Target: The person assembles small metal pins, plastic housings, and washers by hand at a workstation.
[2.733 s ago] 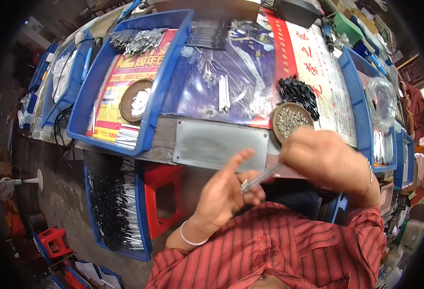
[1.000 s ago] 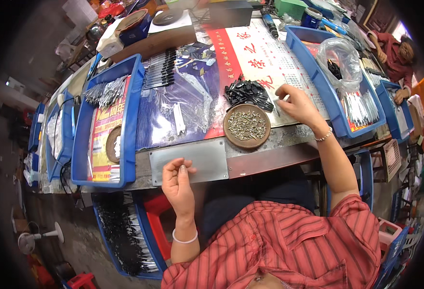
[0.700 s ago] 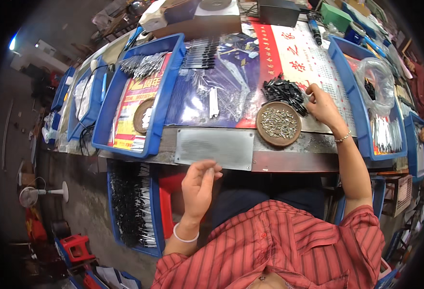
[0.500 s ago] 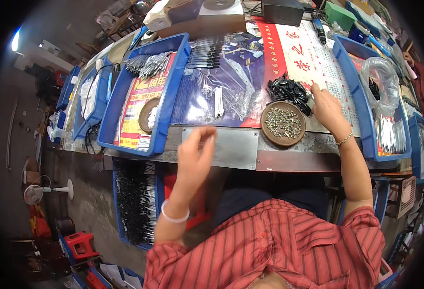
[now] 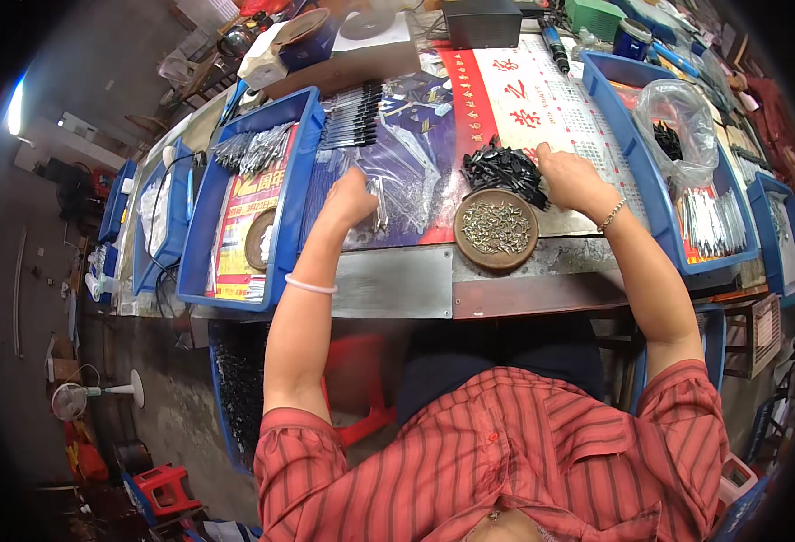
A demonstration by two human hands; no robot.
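My left hand (image 5: 350,199) is over the table left of centre with its fingers curled together, beside a few slim silver tubes (image 5: 380,206) on a dark blue printed sheet. What its fingers hold, if anything, is hidden. My right hand (image 5: 580,182) is bent at the right edge of a pile of small black clip-like parts (image 5: 504,172). Its fingers are drawn together, and I cannot make out what is in them. Between the hands, in front of the pile, a round brown dish (image 5: 497,262) holds many small brassy metal pieces. A row of black-and-silver pens (image 5: 352,117) lies beyond my left hand.
A blue tray (image 5: 300,194) at left holds silver parts and a small bowl. Another blue tray (image 5: 641,176) at right holds a clear plastic bag (image 5: 678,126) and silver-white sticks. A cardboard box (image 5: 348,72) and a black box (image 5: 481,24) stand at the back.
My left hand has moved forward from the table's front edge to the silver tubes, its fingers now curled. My right hand stays by the black pile. The whole view has shifted slightly.
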